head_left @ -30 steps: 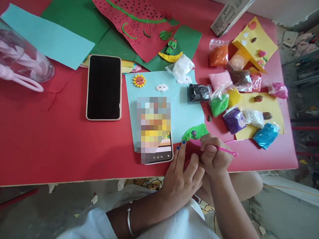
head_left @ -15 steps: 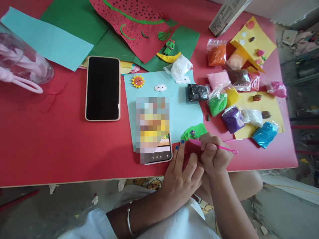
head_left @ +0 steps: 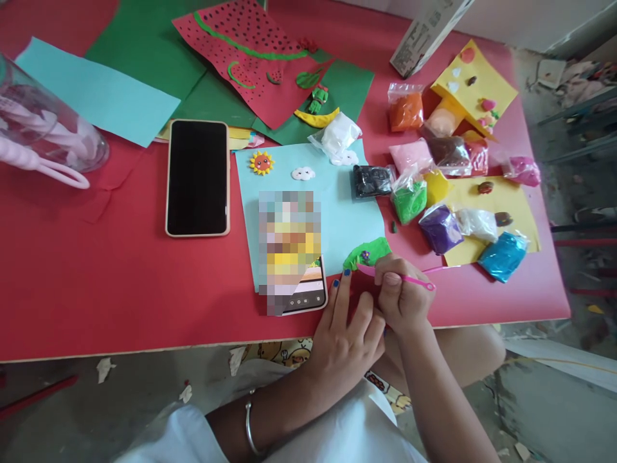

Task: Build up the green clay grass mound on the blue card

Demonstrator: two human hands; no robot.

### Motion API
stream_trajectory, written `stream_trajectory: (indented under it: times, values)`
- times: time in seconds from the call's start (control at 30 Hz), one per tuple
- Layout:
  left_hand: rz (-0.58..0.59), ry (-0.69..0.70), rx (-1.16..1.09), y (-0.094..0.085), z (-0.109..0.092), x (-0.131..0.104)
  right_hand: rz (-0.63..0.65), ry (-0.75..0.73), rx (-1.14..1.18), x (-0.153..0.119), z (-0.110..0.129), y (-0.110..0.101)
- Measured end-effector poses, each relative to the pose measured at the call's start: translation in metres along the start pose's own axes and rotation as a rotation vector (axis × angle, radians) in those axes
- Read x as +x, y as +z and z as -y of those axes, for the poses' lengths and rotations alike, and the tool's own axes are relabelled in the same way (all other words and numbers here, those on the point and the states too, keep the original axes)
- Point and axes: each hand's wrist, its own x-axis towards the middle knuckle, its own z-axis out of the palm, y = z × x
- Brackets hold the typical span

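Right hand (head_left: 403, 292) was clenched on the pink knife (head_left: 367, 271), blade tip at the near edge of the green clay (head_left: 376, 247), which lay on the blue sheet (head_left: 344, 209), near right corner. Left hand (head_left: 348, 341) had two fingers straight, tips just beside the blade, the rest bent; underside hidden, couldn't tell if it gripped anything. Risk, my read: a blade slip could nick those fingertips or gouge the purple flower (head_left: 366, 256); a loosely pinned sheet could skid. Near phone (head_left: 308, 301) sat just left of the fingers, partly over the sheet, so little room that side. Beyond: green bag (head_left: 409, 202) off the right side, black pack (head_left: 373, 181) over the sheet's right edge, far phone (head_left: 197, 178) off left, white pack (head_left: 336, 132) over part of a cloud (head_left: 346, 158).
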Motion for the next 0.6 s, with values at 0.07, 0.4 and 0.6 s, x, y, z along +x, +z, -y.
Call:
stream_trajectory:
  times: [0.07, 0.4, 0.6]
  values:
    - [-0.007, 0.001, 0.003, 0.0, 0.0, 0.0, -0.01, -0.013, -0.01, 0.001, 0.0, 0.0]
    - [0.007, 0.006, 0.042, 0.0, -0.001, 0.0, -0.038, 0.026, -0.037, -0.001, 0.001, -0.002]
    - [0.024, 0.004, 0.067, -0.004, -0.001, 0.005, -0.263, 0.13, 0.088, -0.009, -0.009, 0.0]
